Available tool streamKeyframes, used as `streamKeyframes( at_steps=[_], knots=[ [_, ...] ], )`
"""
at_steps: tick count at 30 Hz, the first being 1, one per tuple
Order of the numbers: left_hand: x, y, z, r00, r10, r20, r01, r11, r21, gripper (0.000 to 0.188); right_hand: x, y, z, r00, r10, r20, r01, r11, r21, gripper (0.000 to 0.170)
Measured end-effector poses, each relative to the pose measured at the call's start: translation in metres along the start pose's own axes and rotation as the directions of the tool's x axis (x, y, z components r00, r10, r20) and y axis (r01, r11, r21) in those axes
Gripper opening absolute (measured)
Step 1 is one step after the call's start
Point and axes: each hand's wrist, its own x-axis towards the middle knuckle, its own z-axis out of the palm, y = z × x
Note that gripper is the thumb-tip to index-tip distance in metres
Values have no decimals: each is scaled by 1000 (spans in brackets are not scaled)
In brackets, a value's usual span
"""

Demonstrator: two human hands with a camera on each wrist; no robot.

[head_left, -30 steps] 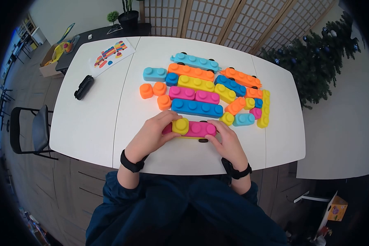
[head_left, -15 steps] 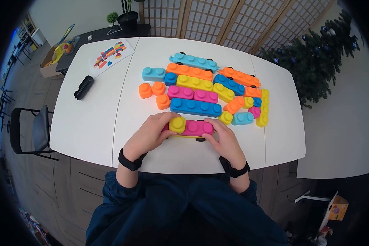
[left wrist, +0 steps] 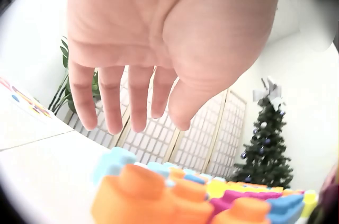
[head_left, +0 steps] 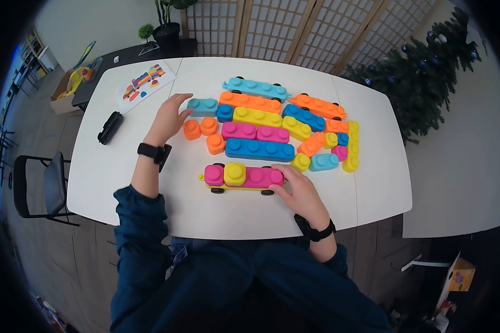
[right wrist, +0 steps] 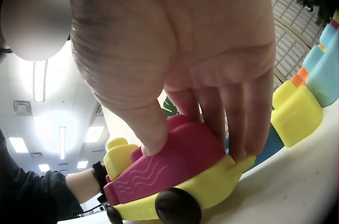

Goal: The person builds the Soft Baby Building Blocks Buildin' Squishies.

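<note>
A white table [head_left: 116,194] stands on a grey plank-patterned floor [head_left: 89,261], a black folding chair [head_left: 54,180] at its left. Behind rise wood-framed lattice screens [head_left: 269,33], a potted plant [head_left: 167,34] and a Christmas tree [head_left: 414,75]. Bright ceiling panels [right wrist: 94,134] shine overhead; the blurred far left seems to hold shelving.

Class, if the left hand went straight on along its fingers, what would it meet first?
Probably the light blue block nearest the left hand, though the depth between them is unclear.

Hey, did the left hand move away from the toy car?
Yes. The left hand went forward and left, from the pink-and-yellow car to beside the leftmost light blue block.
</note>
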Motion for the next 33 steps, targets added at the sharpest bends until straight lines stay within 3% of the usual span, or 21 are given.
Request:
streamKeyframes(
  at_steps=[4, 6, 9, 13, 15, 18, 22, 24, 28, 31, 33],
  knots=[
    [18, -15, 13, 995, -48, 85, 43, 997, 61, 37, -1, 1, 2, 1000, -13, -15, 13, 1000, -3, 45],
    [23, -15, 14, 967, -197, 161, 197, 980, 12, 32, -1, -1, 1, 1000, -2, -14, 2, 1000, 1, 45],
    [26, -12, 8, 964, -196, 178, 204, 978, -28, 31, -2, 0, 1, 1000, 4, -4, -4, 1000, 7, 46],
    [15, 14, -11, 978, -201, 60, 204, 977, -56, 31, -2, -1, 0, 1000, -21, -2, 21, 1000, -12, 50],
    [6, 40, -26, 983, -178, -34, 168, 965, -199, 28, -3, -1, -3, 1000, -8, 24, 9, 999, -37, 54],
    [-17, 92, -45, 996, -83, -26, 70, 945, -321, 31, 2, -7, -11, 1000, 1, 12, -1, 1000, -28, 61],
    [-42, 143, -45, 991, 38, 127, 25, 887, -461, 30, 13, -27, -26, 997, -2, -83, 14, 989, 145, 68],
    [-50, 163, -41, 976, 144, 165, -57, 894, -444, 31, 18, -34, -29, 990, -62, -130, 80, 987, 140, 66],
    [-57, 176, -27, 965, 156, 212, -40, 883, -467, 32, 23, -32, -30, 959, -218, -182, 232, 971, 62, 58],
    [-62, 174, -24, 967, 145, 207, -37, 892, -451, 41, 21, -33, -31, 971, -177, -160, 196, 973, 117, 50],
    [-67, 174, -25, 972, 187, 143, -108, 892, -438, 46, 17, -26, -30, 979, -129, -155, 156, 973, 171, 49]
  ],
)
